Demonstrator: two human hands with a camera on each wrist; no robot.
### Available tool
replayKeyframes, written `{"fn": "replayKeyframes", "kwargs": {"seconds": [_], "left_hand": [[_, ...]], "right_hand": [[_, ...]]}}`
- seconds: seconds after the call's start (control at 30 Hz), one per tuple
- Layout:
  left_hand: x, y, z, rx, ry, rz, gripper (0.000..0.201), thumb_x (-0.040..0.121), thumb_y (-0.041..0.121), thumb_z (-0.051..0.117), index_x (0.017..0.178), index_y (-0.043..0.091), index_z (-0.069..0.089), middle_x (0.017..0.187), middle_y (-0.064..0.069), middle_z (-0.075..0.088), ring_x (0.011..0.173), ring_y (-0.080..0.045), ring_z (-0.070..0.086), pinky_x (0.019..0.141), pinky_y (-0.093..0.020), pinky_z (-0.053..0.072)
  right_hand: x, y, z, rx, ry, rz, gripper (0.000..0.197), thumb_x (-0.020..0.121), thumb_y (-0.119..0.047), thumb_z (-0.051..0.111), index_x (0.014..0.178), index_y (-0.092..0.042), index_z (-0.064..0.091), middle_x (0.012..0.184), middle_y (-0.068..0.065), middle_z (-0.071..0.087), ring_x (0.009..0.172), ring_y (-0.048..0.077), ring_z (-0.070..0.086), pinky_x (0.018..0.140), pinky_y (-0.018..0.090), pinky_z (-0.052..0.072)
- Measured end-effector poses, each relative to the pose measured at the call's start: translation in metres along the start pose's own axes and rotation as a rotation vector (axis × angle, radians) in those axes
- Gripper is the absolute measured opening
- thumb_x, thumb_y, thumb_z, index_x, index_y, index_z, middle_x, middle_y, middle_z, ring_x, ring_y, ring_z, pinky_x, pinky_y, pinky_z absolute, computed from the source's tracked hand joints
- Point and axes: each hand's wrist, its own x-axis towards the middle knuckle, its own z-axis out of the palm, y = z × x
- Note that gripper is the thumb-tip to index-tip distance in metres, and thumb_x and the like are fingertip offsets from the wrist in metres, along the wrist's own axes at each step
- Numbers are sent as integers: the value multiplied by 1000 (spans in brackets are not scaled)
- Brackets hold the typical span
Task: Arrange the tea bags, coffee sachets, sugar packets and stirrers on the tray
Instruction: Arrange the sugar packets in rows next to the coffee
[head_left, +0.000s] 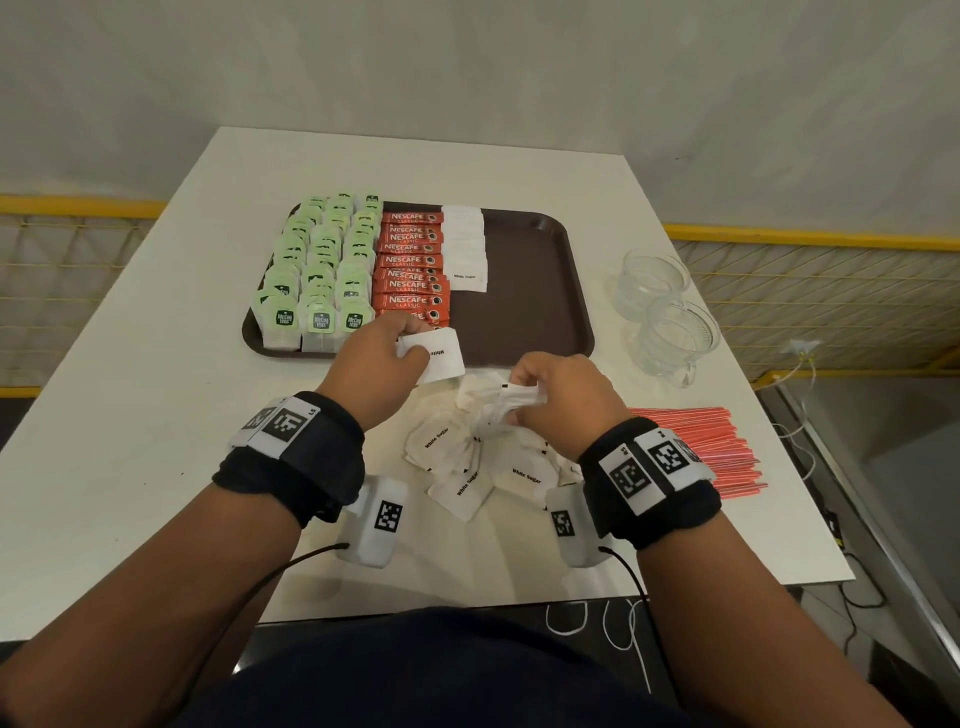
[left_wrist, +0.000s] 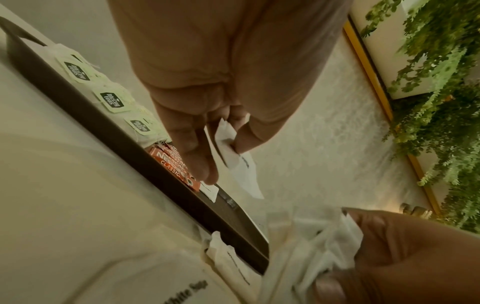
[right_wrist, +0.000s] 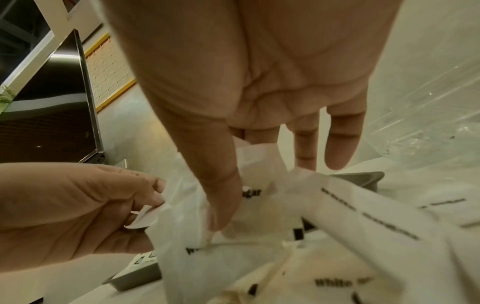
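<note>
The left hand (head_left: 384, 358) pinches one or a few white sugar packets (head_left: 441, 356) between thumb and curled fingers; how many, I cannot tell. It holds them just above the near edge of the brown tray (head_left: 524, 291). The right hand (head_left: 561, 395) has its fingers closed around a small bunch of packets lifted from the loose pile of sugar packets (head_left: 467, 462) on the white table (head_left: 156, 415), between the two wrists.

On the tray, the tea bags (head_left: 317, 265) fill the left side in three columns. The coffee sachets (head_left: 413, 265) make one column beside them. A started column of sugar (head_left: 466, 244) reaches only about halfway down.

So I judge the step in hand is the sugar column. The next move calls for laying the held packets flat below the last one, with edges in line, without pushing the sachets. The red stirrers (head_left: 701, 447) lie on the table at the right, not yet on the tray, near some clear glass cups (head_left: 670, 317).
</note>
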Motion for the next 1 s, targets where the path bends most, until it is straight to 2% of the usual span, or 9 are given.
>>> {"fn": "replayKeyframes", "kwargs": {"seconds": [0.17,0.33,0.4,0.47,0.53,0.67,0.77,0.9,1.0], "left_hand": [[3,5,2,41,0,38,18,98,18,56,115,14,62,103,3,60,88,-14,55,60,-7,34],[8,5,1,-38,-9,-4,5,97,18,56,99,16,61,98,-2,63,79,-10,58,61,-14,41],[7,5,3,-203,-66,-52,6,97,16,56,94,17,60,101,-7,64,83,-15,63,65,-21,52],[3,7,5,-360,-193,-121,8,99,16,53,98,15,61,105,-15,64,86,-21,64,71,-38,59],[-1,10,6,-501,-302,-197,14,102,19,49,106,12,60,107,-20,63,90,-25,62,83,-52,56],[-3,18,0,-784,-418,-292,20,103,32,46,108,18,59,116,-18,59,103,-36,62,89,-62,52],[-3,21,-2,-762,-476,-292,41,95,41,57,123,12,50,124,-18,61,105,-36,67,84,-59,56],[-2,17,1,-664,-391,-207,34,91,14,68,119,14,48,127,-13,59,97,-27,71,80,-53,59],[0,10,-1,-705,-325,-214,30,93,12,65,119,16,50,129,-8,60,98,-25,71,74,-43,61]], "right_hand": [[4,-6,-10,58,2,-50,25,80,-29,72,92,-33,51,89,-4,62,80,13,57,67,24,43],[-1,-19,-26,139,-88,-151,25,80,-28,74,95,-26,55,89,-7,60,77,8,57,67,24,46],[-2,-24,-28,174,-124,-178,25,78,-27,76,94,-26,57,89,-6,61,79,9,58,71,29,50],[-1,-28,-27,231,-130,-184,28,78,-25,77,98,-21,58,92,-1,63,82,16,61,75,37,54],[3,-30,-25,268,-112,-172,32,77,-25,77,102,-15,59,96,5,63,84,22,63,77,45,56],[13,-29,-23,283,-94,-119,36,77,-25,77,104,-13,57,97,7,63,85,24,65,72,48,58],[18,-32,-24,297,-81,-124,35,76,-23,79,101,-12,57,93,8,63,81,26,65,73,49,57],[23,-35,-21,315,-36,-121,39,74,-28,80,102,-18,54,95,3,62,85,22,64,75,47,57],[25,-33,-16,437,17,-73,46,71,-30,83,105,-21,52,99,2,65,85,20,67,68,40,60]]}}
